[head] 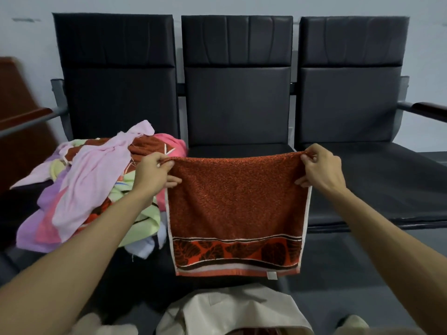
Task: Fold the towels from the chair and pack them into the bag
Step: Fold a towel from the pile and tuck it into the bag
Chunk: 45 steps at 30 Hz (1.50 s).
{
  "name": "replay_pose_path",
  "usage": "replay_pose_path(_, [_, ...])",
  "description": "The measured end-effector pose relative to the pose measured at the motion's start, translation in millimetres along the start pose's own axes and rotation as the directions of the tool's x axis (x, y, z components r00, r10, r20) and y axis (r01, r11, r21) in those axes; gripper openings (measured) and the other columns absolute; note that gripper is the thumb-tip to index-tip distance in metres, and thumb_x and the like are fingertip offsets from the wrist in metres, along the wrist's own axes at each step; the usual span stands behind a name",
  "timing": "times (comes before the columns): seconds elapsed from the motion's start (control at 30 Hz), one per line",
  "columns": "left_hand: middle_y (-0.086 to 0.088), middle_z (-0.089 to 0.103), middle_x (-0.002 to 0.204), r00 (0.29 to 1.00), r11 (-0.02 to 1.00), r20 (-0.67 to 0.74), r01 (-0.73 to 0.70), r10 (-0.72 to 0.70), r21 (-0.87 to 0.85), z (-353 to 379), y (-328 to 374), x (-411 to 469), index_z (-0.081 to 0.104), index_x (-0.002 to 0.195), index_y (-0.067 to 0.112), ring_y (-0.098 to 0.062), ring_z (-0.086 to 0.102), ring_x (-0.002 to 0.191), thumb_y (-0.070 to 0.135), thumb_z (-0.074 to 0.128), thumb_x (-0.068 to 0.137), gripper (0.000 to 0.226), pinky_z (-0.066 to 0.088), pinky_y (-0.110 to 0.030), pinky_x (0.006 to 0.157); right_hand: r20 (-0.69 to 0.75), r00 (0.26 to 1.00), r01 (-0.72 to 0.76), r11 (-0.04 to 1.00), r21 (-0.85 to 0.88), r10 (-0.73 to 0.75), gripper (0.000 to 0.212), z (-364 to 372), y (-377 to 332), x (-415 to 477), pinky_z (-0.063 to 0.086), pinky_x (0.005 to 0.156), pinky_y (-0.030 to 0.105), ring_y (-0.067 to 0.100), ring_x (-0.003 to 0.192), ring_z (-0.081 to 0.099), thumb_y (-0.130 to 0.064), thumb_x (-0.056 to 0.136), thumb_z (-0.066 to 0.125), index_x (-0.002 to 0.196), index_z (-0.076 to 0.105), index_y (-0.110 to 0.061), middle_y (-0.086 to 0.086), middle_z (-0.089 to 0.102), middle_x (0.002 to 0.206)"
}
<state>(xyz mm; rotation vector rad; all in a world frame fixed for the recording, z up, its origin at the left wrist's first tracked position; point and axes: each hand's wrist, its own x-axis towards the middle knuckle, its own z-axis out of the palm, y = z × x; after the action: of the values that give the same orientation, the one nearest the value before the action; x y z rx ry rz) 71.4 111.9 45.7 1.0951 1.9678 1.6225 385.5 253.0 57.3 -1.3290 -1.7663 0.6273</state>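
Note:
A rust-red towel (235, 209) with a leaf-patterned border hangs folded double in front of the middle seat. My left hand (152, 171) pinches its upper left corner and my right hand (320, 169) pinches its upper right corner, stretching the top edge flat. A heap of loose towels (92, 189) in pink, lilac, pale green and red lies on the left seat, right beside my left hand. The beige bag (232, 310) stands open on the floor below the hanging towel, with something reddish just visible inside.
A row of three black padded chairs (238, 93) stands against a pale wall. The right seat (377, 184) is bare. Wood-topped armrests (430, 111) stick out at both ends. A brown wooden piece of furniture (17, 97) stands at the far left.

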Motion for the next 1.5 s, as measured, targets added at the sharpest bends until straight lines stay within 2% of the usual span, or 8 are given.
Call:
replay_pose_path(0.1, [-0.01,0.063,0.089,0.999,0.998,-0.005,-0.037,0.037,0.057,10.6,9.2,32.3,0.057,0.096,0.012,-0.016,0.07,0.063,0.005,0.05,0.098,0.01,0.059,-0.024,0.064,0.03,0.999,0.024,0.993,-0.116,-0.021,0.023,5.3,-2.8,33.2,0.061,0.064,0.037,0.021,0.056,0.07,-0.013,0.098,0.044,0.11,0.063,-0.014,0.012,0.07,0.08])
replay_pose_path(0.17, [-0.011,0.066,0.094,0.996,0.987,-0.024,-0.078,0.083,0.141,15.8,11.9,55.5,0.059,0.093,0.015,-0.02,0.069,0.077,0.007,0.053,0.097,0.011,0.059,-0.034,0.077,0.04,0.996,0.085,0.985,-0.153,-0.08,0.025,9.6,-5.3,54.7,0.059,0.074,0.039,0.023,0.07,0.071,-0.013,0.097,0.045,0.108,0.067,-0.013,0.01,0.07,0.088])
replay_pose_path(0.3, [-0.004,0.066,0.088,0.988,0.95,-0.055,-0.123,0.145,0.287,24.3,17.8,86.9,0.062,0.098,0.018,-0.029,0.066,0.085,0.02,0.056,0.095,0.007,0.056,-0.049,0.08,0.025,0.987,0.163,0.973,-0.161,-0.161,0.024,16.4,-11.3,84.5,0.042,0.072,0.025,0.017,0.082,0.058,-0.015,0.098,0.046,0.108,0.068,-0.012,0.0,0.063,0.089])
replay_pose_path(0.5, [-0.007,0.067,0.096,0.975,0.933,-0.039,-0.196,0.218,0.303,41.1,2.2,72.3,0.065,0.103,0.009,-0.027,0.061,0.091,0.013,0.057,0.094,0.013,0.05,-0.039,0.082,0.007,0.992,0.129,0.986,-0.106,-0.129,0.024,24.2,9.5,74.7,0.04,0.079,0.022,0.016,0.094,0.059,-0.013,0.099,0.048,0.112,0.068,-0.01,0.006,0.068,0.103])
replay_pose_path(0.63, [-0.003,0.061,0.09,0.984,0.922,0.004,-0.168,0.178,0.349,47.0,-29.4,31.1,0.06,0.092,0.011,-0.02,0.055,0.085,0.01,0.056,0.094,0.004,0.033,-0.024,0.07,0.087,0.995,0.069,0.982,-0.174,-0.055,0.023,26.9,38.7,44.2,0.044,0.08,0.028,0.02,0.092,0.06,-0.012,0.097,0.052,0.111,0.07,-0.01,0.01,0.07,0.104])
replay_pose_path(0.97, [-0.001,0.061,0.09,0.991,0.928,0.089,-0.126,0.101,0.351,44.8,-39.1,24.9,0.063,0.098,0.012,-0.017,0.055,0.088,0.014,0.058,0.094,0.007,0.035,-0.023,0.075,0.174,0.985,0.049,0.969,-0.241,-0.007,0.026,22.6,45.0,46.3,0.038,0.08,0.024,0.02,0.097,0.057,-0.013,0.096,0.05,0.112,0.07,-0.011,0.01,0.069,0.109])
replay_pose_path(1.13, [0.001,0.056,0.081,0.985,0.947,-0.008,-0.163,0.172,0.275,48.7,-19.6,46.5,0.061,0.092,0.012,-0.017,0.052,0.083,0.014,0.057,0.094,0.004,0.034,-0.026,0.073,0.051,0.995,0.089,0.994,-0.065,-0.086,0.025,30.1,21.4,72.3,0.041,0.087,0.025,0.013,0.099,0.057,-0.014,0.095,0.051,0.11,0.071,-0.011,0.002,0.068,0.105])
replay_pose_path(1.5, [0.001,0.064,0.112,0.965,0.913,0.231,-0.199,0.12,0.357,29.6,-88.1,-11.4,0.063,0.103,0.021,-0.015,0.059,0.107,0.013,0.061,0.092,0.013,0.04,-0.024,0.09,0.213,0.977,0.02,0.971,-0.239,0.032,0.02,28.0,89.0,16.5,0.038,0.075,0.025,0.02,0.091,0.061,-0.012,0.09,0.057,0.1,0.074,-0.013,0.003,0.07,0.091])
